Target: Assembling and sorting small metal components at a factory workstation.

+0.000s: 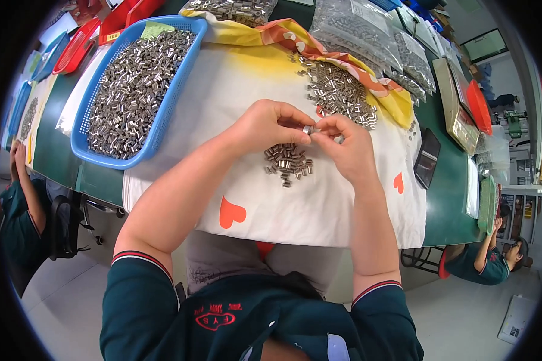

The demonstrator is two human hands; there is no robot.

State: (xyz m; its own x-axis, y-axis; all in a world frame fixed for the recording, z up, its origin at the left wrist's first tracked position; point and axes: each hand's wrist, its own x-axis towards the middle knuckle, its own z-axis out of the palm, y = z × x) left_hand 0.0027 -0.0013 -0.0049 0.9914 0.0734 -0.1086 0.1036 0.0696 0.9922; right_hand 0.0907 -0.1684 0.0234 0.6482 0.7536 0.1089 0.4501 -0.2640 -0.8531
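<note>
My left hand (266, 127) pinches a small silvery metal sleeve (307, 129) between thumb and fingertips. My right hand (348, 149) meets it there, its thumb and index finger closed at the sleeve's right end. Another bit of metal glints beneath the right fingers, too small to make out. Just below the hands lies a small pile of short metal sleeves (288, 162) on a white cloth (265, 210) printed with red hearts. A larger heap of similar sleeves (337, 90) spreads beyond my right hand, beside a folded yellow and orange cloth (367, 78).
To the left stands a blue plastic basket (78, 138) full of metal sleeves. Clear bags of parts (358, 30) sit at the back right. A dark phone-like object (427, 157) lies on the green table (448, 204). Other people (27, 204) sit at both sides.
</note>
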